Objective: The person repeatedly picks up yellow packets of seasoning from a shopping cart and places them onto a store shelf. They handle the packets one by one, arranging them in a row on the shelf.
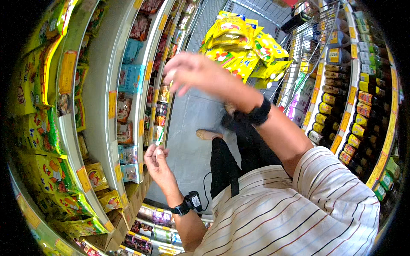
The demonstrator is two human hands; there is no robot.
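My right hand [188, 72] reaches across to the left, between the shopping cart and the shelf. Motion blurs it, but its bent fingers look apart and nothing shows in them. Lower down, my left hand [157, 162] is beside the left shelf, thumb pressed to curled fingers. Just above its fingertips is a small white and green piece [159, 136]; whether the fingers touch it I cannot tell. Beyond my right hand, yellow plastic packets [232, 36] lie heaped in the wire shopping cart [294, 51].
Shelves on the left hold yellow packets [53, 170] and blue packets [130, 79]. Dark bottles [326, 109] line the right shelf [354, 55]. Grey floor tiles [181, 128] and my shoe [208, 134] show below. A black device [195, 200] with a cable hangs near my left wrist.
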